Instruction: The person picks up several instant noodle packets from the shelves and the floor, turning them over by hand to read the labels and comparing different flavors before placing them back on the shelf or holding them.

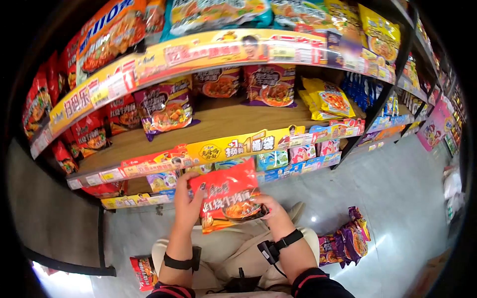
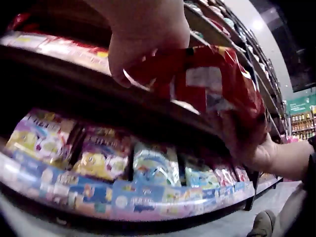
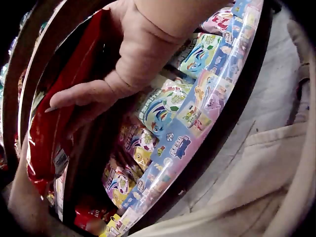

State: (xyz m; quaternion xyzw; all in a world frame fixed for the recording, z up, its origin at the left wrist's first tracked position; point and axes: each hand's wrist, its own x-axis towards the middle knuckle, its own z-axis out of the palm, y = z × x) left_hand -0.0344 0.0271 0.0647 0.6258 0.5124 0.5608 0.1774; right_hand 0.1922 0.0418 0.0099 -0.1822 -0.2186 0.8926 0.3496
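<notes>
Left hand: closed about the left edge of a red instant-noodle packet, its opening no wider than the packet's side. Red instant-noodle packet, one: held aloft between the two hands, printed face up, above the seated person's lap and near the yellow-labelled front edge of the shelving, tilted, its lower right corner toward the right hand. Right hand: closed on that corner, thumb and fingers gripping; purple noodle packets on the floor farther right.
</notes>
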